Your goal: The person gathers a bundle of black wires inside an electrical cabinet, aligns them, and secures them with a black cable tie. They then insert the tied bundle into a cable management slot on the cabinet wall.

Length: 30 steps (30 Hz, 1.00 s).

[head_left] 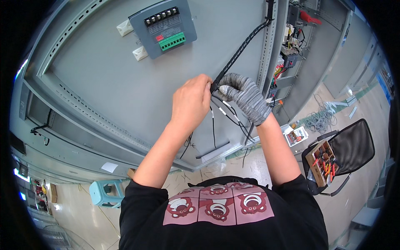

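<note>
Two hands meet at one black cable bundle (pixel 239 51) — the left hand (pixel 191 102) bare, the right hand (pixel 246 98) in one grey striped knit glove (pixel 252 102). Several thin loose wires (pixel 213 125) fan out below the bundle, too crossed to count surely; some carry small white sleeves. Behind them stands one grey sheet-metal panel (pixel 125 83), smooth and flat, with perforated edge strips. On it sit one boxy grey module (pixel 164 27), bearing one black terminal strip (pixel 161 16) and one green terminal block (pixel 172 41), and two white square mounts (pixel 140 53) beside it. To the right, one black mesh chair (pixel 354 146) holds one open box (pixel 323 162) of tools. The bundle's sleeve is ribbed and rope-like, its lower end between the two hands: the left thumb and forefinger pinch it from the left, the gloved fingers curl and pinch from the right — the wires emerge just under the fingertips
</note>
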{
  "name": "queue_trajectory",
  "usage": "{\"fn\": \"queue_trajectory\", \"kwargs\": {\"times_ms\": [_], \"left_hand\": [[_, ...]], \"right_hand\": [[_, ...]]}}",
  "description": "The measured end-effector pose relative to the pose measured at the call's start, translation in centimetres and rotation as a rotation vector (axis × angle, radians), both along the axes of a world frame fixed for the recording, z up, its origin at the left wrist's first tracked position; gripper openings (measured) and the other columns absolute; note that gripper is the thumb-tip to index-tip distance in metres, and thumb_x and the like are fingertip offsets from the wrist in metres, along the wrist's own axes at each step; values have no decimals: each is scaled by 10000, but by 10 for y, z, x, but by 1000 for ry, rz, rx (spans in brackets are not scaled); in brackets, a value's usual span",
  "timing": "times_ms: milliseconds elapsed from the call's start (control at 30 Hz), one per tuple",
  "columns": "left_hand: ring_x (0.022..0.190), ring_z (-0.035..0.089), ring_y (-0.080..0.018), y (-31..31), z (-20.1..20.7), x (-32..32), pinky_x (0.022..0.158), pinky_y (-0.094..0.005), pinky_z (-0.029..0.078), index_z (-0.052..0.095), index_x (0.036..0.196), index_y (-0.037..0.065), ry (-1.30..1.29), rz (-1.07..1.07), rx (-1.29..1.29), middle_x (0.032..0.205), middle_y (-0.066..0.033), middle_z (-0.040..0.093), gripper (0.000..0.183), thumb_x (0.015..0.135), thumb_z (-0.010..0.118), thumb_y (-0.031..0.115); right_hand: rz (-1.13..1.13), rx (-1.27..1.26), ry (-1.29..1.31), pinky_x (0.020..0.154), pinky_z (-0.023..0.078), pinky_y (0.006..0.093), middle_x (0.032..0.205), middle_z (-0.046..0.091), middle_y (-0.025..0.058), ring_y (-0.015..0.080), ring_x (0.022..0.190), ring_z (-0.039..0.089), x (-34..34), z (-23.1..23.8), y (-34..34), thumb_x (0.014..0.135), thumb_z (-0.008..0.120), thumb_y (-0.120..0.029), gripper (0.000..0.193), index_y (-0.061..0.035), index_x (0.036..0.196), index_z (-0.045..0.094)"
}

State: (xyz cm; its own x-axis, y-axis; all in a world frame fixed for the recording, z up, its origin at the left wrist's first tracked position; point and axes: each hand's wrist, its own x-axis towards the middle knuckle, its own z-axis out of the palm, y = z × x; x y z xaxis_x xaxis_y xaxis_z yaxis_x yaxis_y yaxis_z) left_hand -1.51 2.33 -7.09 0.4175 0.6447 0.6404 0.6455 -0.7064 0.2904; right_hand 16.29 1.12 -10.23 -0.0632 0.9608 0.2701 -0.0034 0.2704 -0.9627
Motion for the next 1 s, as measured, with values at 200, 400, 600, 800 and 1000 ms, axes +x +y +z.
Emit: {"fn": "queue_trajectory", "kwargs": {"times_ms": [200, 400, 600, 800, 1000], "left_hand": [[687, 504, -160, 11, 17, -12, 662, -294, 421, 608, 1085, 8, -135, -240, -499, 725, -108, 538, 197, 931, 535, 108], [689, 554, -294, 18, 32, -12, 671, -349, 450, 579, 995, -7, 149, -293, -161, 756, -151, 576, 96, 921, 541, 41], [644, 542, -310, 12, 11, 1, 620, -367, 442, 575, 983, 5, -36, -152, -156, 731, -161, 568, 78, 930, 542, 52], [697, 579, -374, -1, 4, -11, 652, -396, 463, 586, 975, 3, -134, -92, -296, 781, -186, 614, 99, 929, 534, 73], [692, 544, -230, -8, 11, -20, 657, -320, 444, 610, 961, -5, -121, -101, -306, 774, -112, 602, 146, 936, 558, 129]], "right_hand": [[-122, 88, -38, 678, 524, 274, 803, 679, 52, 107, 715, 605, -1, 9, -1, 829, 709, -53, 116, -8, 921, 655], [-155, 207, -222, 698, 534, 309, 819, 702, 103, 194, 723, 655, 8, 2, -2, 805, 731, -105, 176, -17, 947, 673], [-342, 390, -419, 694, 539, 295, 841, 693, 125, 181, 739, 662, -8, 2, -13, 824, 727, -100, 182, -2, 965, 667], [-527, 620, -598, 692, 532, 382, 853, 666, 130, 327, 753, 646, -13, -1, -13, 809, 689, -97, 127, -35, 916, 658], [-507, 746, -671, 686, 534, 386, 857, 664, 123, 325, 761, 647, -10, 4, -15, 807, 677, -82, 123, -49, 924, 657]]}}
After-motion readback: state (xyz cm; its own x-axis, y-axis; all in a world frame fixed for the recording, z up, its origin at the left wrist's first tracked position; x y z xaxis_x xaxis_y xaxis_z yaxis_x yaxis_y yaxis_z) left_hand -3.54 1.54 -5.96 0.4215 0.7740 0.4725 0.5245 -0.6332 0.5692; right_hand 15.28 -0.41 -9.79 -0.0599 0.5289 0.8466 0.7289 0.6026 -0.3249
